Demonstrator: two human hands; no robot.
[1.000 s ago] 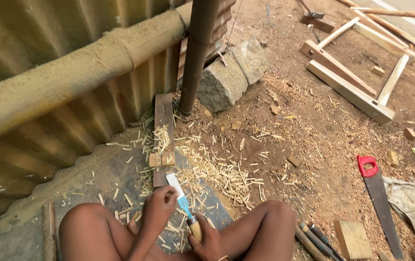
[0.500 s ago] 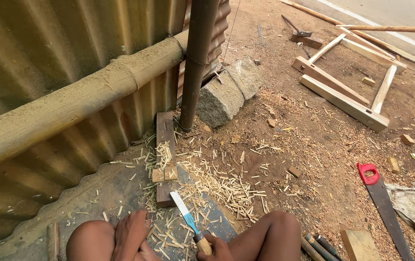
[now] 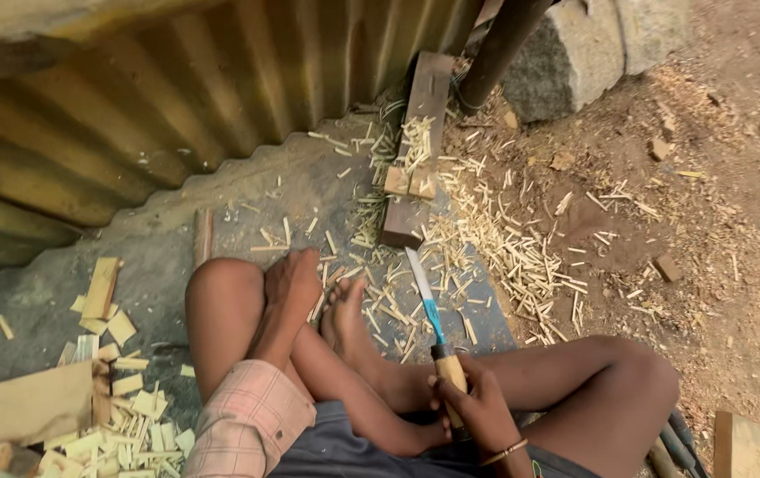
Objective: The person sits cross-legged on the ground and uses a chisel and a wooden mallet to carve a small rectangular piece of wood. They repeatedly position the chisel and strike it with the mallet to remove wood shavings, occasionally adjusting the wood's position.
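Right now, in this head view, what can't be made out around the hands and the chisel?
- Chisel: the lower handle is hidden inside the right hand.
- Left hand: its palm faces down, so whether it holds any of the wood splinters cannot be told.
- Tools by the right knee: cut off by the bottom edge; kind unclear.
- Wooden board: cropped at the bottom edge.
- Dark post: its top runs past the upper edge.
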